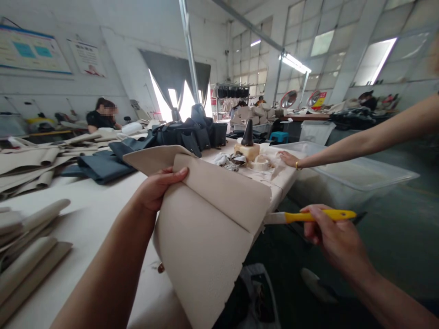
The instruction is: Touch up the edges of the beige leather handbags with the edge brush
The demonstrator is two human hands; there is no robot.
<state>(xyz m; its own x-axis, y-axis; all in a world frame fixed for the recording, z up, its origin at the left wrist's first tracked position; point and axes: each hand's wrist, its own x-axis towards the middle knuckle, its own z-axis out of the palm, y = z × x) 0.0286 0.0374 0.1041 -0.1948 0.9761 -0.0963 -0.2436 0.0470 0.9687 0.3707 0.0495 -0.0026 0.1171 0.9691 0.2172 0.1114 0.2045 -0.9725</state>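
My left hand pinches a large beige sheet of leather-like material near its upper edge, thumb on top. The sheet is held up at a tilt, with a folded flap lying across its upper part. In my right hand is a paintbrush with a yellow handle, the fingers closed around it. The brush's pale end meets the right edge of the beige sheet, and its bristle tips are partly hidden there.
Dark blue bags and folded dark pieces lie on the white table. Beige pieces are stacked at left. Another person's hand rests at the table's right edge, beside a black cone. A clear plastic bin stands right.
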